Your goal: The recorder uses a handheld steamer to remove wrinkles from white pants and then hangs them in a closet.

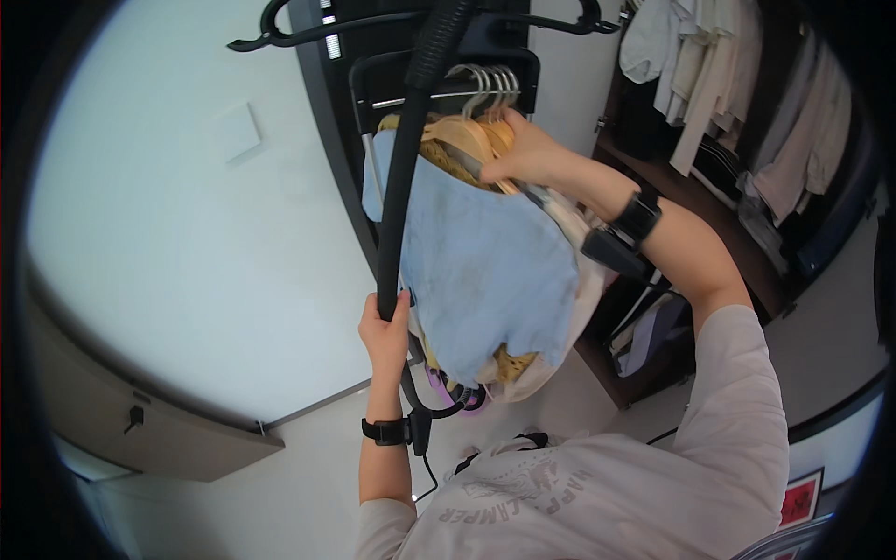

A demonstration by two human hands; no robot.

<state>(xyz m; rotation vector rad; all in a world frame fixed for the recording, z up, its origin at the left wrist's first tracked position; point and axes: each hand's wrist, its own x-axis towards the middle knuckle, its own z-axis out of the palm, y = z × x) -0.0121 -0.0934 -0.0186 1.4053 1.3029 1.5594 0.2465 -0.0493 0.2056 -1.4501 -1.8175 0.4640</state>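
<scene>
My left hand is closed around a thick black hose, apparently a garment steamer's, with a ribbed sleeve near its top. Up by the rail, my right hand grips a bunch of wooden hangers just under their metal hooks. Those hooks hang over a thin metal bar in a black frame. A light blue garment faces me on the front hanger. Mustard and pale cloth shows behind it, mostly hidden.
A black plastic hanger spans the top. Right of me, a dark wardrobe holds hanging clothes. The white wall rises at left, above a low cabinet with a key in it. Something purple lies near the floor.
</scene>
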